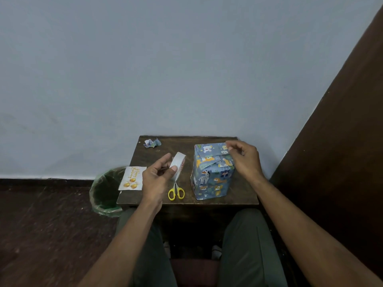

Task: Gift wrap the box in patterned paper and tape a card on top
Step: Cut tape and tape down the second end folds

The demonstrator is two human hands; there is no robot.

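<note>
- A small dark wooden bench (244, 195) was found set against a pale wall, with the person's knees in front of it.
- A bin (103, 195) lined with a green bag was noted on the floor just beside the bench's left edge.
- The box (211, 172), already covered in blue animal-patterned paper, was seen standing upright on the right half of the bench.
- The right hand (244, 160) was held at the box's top far corner, its thumb and forefinger pinched together; what was between them could not be told.
- The left hand (157, 179) was raised over the bench's middle, its grip clamped on a roll of tape (178, 165).
- The card (132, 178), printed with gold balloons, was seen lying flat at the bench's left edge, overhanging it.
- Yellow-handled scissors (176, 191) were noted lying near the front edge, between card and box.
- A crumpled paper scrap (152, 143) was recorded at the far left corner.
</note>
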